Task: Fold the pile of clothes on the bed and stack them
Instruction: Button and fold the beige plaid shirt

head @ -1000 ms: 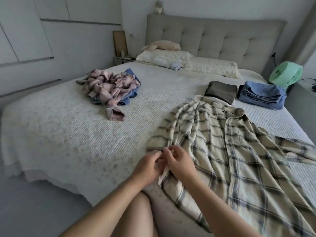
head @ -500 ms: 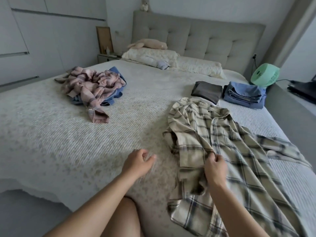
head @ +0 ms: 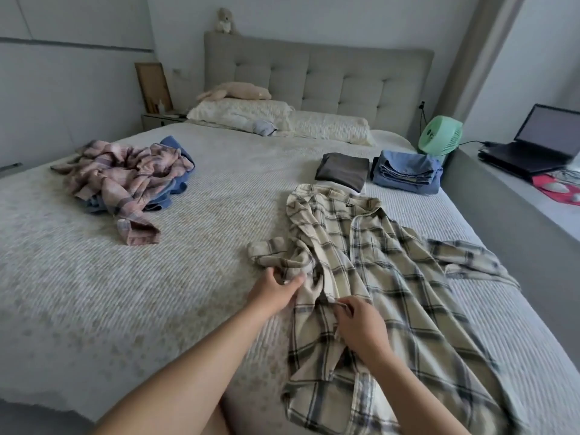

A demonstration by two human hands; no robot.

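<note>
A cream plaid shirt (head: 392,277) lies spread on the bed (head: 94,293), collar toward the headboard, one sleeve bunched at its left side. My left hand (head: 276,291) pinches that bunched sleeve. My right hand (head: 357,328) pinches the shirt's front edge just to the right. A crumpled pile of pink plaid and blue clothes (head: 125,177) sits at the far left. Behind the shirt lie a folded dark garment (head: 343,172) and a folded blue stack (head: 408,171).
Pillows (head: 282,120) and a soft toy (head: 238,91) lie by the grey headboard. A green fan (head: 441,141) stands at the bed's far right corner. On the grey ledge to the right sits an open laptop (head: 539,146).
My left hand moved from the bare bedspread onto the shirt's left sleeve and took hold of it. My right hand shifted along the front edge. The view swung slightly left.
</note>
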